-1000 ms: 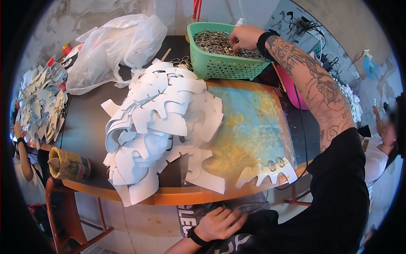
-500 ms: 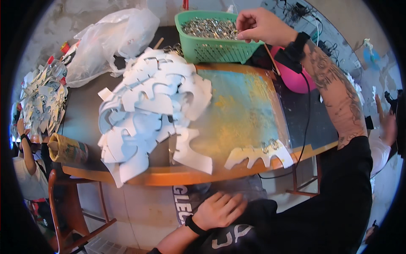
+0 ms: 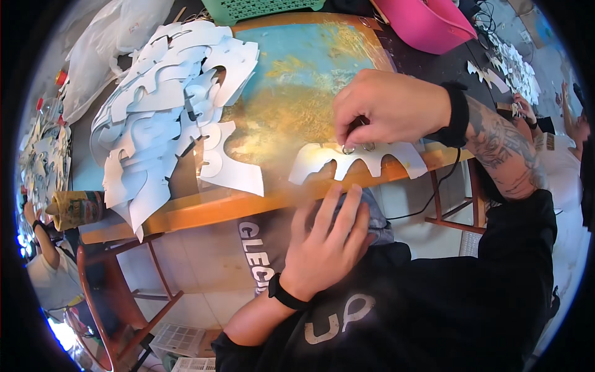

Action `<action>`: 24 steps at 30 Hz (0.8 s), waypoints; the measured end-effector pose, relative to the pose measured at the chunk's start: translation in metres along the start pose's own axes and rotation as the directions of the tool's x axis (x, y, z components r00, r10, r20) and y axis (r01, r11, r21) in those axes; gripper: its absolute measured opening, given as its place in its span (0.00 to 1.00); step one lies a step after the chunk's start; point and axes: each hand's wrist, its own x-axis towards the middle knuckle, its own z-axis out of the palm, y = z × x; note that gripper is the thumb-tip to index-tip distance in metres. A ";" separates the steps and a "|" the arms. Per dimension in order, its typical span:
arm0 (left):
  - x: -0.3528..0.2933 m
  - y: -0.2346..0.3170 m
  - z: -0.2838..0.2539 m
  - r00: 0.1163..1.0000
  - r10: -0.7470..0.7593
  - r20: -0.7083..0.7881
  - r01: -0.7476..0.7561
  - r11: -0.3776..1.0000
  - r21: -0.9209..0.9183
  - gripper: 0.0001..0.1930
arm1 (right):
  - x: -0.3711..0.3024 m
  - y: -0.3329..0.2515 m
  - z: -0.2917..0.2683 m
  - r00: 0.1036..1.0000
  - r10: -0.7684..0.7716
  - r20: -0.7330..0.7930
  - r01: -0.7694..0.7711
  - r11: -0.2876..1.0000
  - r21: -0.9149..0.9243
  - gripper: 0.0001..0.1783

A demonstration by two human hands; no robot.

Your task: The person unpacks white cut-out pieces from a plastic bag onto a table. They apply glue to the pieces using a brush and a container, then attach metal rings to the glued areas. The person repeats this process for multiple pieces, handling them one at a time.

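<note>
A white scalloped cut-out (image 3: 390,162) lies at the table's front edge, with shiny metal rings (image 3: 348,149) at its upper edge. Over it, my right hand (image 3: 390,111) is closed in a pinch, thumb and forefinger down on one of these rings. A second ring shows just beside the thumb; the fingers partly hide both. My left hand (image 3: 325,239) holds nothing and hovers in front of the table edge, fingers stretched out toward the cut-out. To the left lies a big loose pile of similar white cut-outs (image 3: 149,99), with a single one (image 3: 232,167) at its right side.
Along the back stand a green basket (image 3: 260,7), cut off by the view's edge, and a pink basin (image 3: 427,28). A clear plastic bag (image 3: 105,53) lies behind the pile. At the left edge are a jar (image 3: 77,209) and a chair (image 3: 99,310). Other people work at both sides.
My right hand has come from the green basket down to the white cut-out. My left hand has risen toward the table edge and spread its fingers. The view has tilted down.
</note>
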 end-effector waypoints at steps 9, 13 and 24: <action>0.010 -0.001 0.014 0.998 -0.012 0.069 0.011 1.000 0.016 0.28 | -0.039 0.012 0.026 0.909 -0.293 -0.296 0.151 0.895 -0.420 0.13; 0.013 -0.003 0.016 0.997 -0.020 0.080 0.018 1.000 0.024 0.27 | -0.057 0.005 0.049 0.918 -0.254 -0.305 0.068 0.858 -0.508 0.25; 0.014 -0.006 0.017 0.999 -0.002 0.043 0.002 1.000 -0.006 0.24 | -0.055 -0.003 0.057 0.954 -0.196 -0.226 0.031 0.817 -0.576 0.26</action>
